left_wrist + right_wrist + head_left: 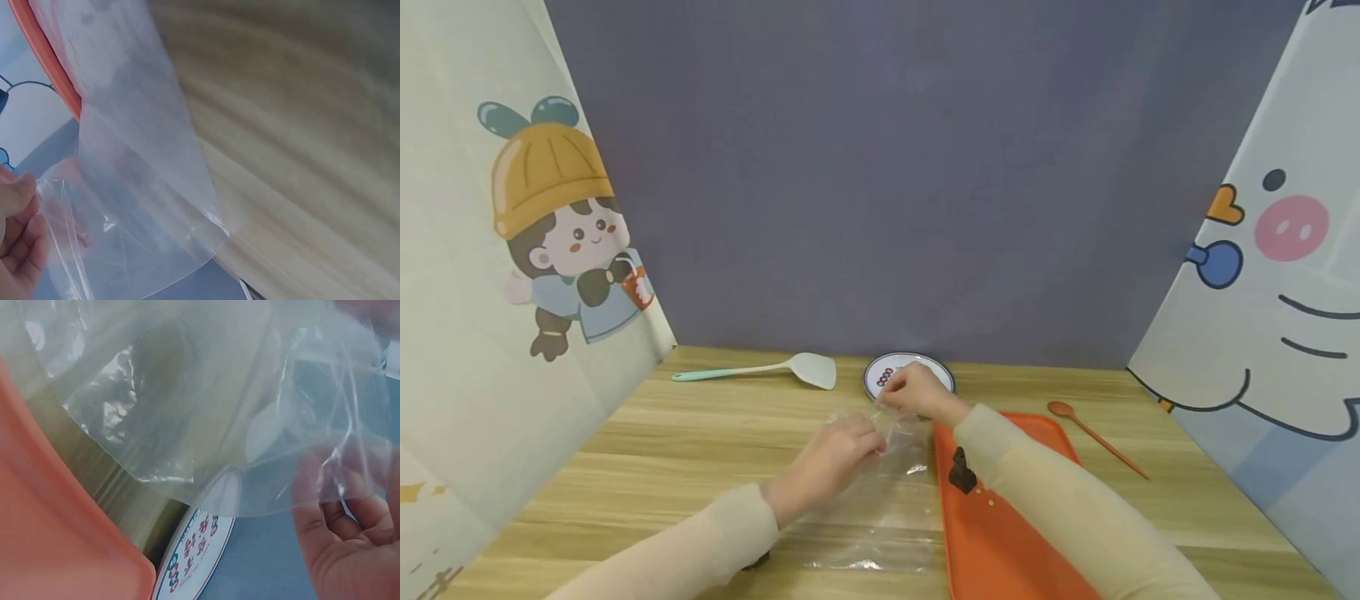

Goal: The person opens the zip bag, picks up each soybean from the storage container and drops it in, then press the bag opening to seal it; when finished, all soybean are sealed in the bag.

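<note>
A clear rectangular plastic bag [891, 508] gleams, glossy and creased, against a smooth yellow-brown wood-grain tabletop [632, 467]; a smooth orange rectangular plastic tray [992, 542] lies at its three o'clock, a matt grey-blue cloth-like backdrop [880, 175] at twelve.

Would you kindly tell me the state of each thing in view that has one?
Clear plastic bag: gripped near one end, apparently empty
Left hand: pinching the bag
Right hand: pinching the bag
Orange tray: flat on the table, partly covered by a sleeve
Round plate: flat, partly hidden
White spatula: lying, untouched
Brown spoon: lying, untouched
</note>
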The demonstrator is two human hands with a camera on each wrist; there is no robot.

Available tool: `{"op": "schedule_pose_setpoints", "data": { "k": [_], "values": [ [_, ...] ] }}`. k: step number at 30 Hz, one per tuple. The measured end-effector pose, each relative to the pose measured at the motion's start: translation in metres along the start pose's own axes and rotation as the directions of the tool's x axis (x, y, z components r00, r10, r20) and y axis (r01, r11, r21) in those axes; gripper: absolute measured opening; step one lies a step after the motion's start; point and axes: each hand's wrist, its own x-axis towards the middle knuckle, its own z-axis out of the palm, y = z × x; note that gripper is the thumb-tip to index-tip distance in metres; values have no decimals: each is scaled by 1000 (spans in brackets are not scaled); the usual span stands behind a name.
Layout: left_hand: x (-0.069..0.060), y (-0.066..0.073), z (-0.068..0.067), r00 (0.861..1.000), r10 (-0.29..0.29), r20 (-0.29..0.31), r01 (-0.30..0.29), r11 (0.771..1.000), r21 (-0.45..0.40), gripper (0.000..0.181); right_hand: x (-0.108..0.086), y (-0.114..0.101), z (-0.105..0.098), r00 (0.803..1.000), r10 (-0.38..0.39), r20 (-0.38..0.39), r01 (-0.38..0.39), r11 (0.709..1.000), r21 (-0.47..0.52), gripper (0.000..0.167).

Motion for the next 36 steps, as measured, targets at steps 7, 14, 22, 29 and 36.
{"op": "schedule_pose_setpoints", "data": {
  "k": [7, 14, 22, 29, 36],
  "values": [
    [-1, 14, -3, 999, -15, 36, 15, 1000, 2, 15, 3, 3, -4, 998, 67, 10, -68, 996, 58, 6],
    [1, 24, -6, 999, 15, 35, -14, 1000, -18, 16, 4, 7, -6, 996, 91, 15, -92, 992, 87, 7],
    [2, 27, -9, 999, 40, -5, -40, 999, -7, 15, 3, 5, -9, 995, 98, 16, -99, 992, 76, 8],
    [6, 21, -7, 998, -39, -58, 40, 999, 8, 16, -4, 5, -12, 996, 91, 18, -92, 995, 30, 11],
    [9, 13, -5, 990, -102, -96, 102, 995, -6, 13, -20, 3, -19, 995, 89, 52, -88, 996, -16, 18]
  ]
}}
